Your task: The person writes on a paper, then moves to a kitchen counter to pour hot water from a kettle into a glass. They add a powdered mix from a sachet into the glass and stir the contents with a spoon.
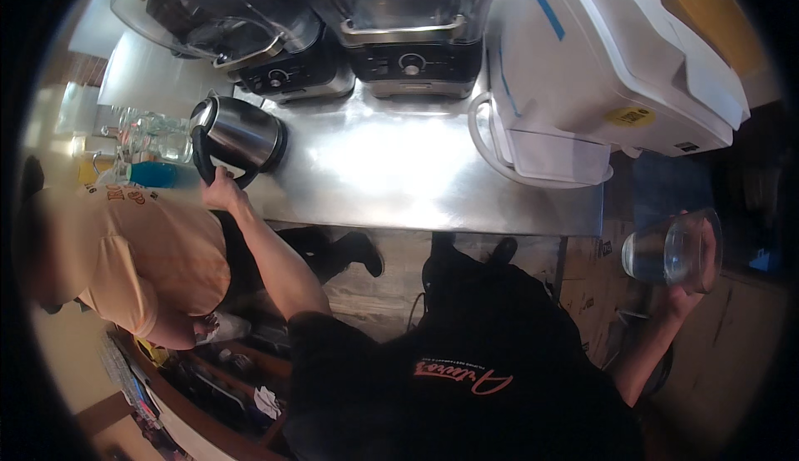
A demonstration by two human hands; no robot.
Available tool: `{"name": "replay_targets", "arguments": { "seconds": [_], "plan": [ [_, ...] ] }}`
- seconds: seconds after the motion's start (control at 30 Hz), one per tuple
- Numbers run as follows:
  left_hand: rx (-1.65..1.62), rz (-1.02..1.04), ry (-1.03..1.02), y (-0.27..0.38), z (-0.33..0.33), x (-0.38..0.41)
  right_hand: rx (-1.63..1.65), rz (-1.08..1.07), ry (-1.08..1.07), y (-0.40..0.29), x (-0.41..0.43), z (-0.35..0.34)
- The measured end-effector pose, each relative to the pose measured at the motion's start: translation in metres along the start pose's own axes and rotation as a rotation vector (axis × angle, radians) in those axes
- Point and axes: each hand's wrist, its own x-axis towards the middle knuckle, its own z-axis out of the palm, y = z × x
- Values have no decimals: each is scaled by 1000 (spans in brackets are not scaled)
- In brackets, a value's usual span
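Observation:
My left hand [223,191] grips the black handle of a brushed-steel electric kettle [246,127] at the left end of the steel counter. Whether the kettle rests on the counter or is lifted, I cannot tell. Far to the right, past the counter's end, my right hand [691,283] is wrapped around a clear round container [677,252]. It is tipped sideways in this view, and clear liquid seems to be inside. Part of my right hand shows through its clear wall.
Two black-and-silver countertop appliances with dials [411,65] stand at the back of the steel counter [374,192]. A white machine [562,80] with a looped hose occupies the right. At left are glass jars [156,133], a blue bottle [153,174] and another person [162,261]. Cardboard boxes [587,299] stand below right.

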Motion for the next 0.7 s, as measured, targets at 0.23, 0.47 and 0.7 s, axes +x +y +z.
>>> {"name": "replay_targets", "arguments": {
  "seconds": [0.23, 0.47, 0.7],
  "plan": [
    [-22, 4, 3, -15, -2, 9, 91, 15, -11, -21, 5, 41],
    [497, 128, -18, -42, -25, 8, 258, 41, -14, -23, 2, 49],
    [199, 262, -68, 44, 39, -232, 402, 4, 145, -1, -14, -5]
  ]
}}
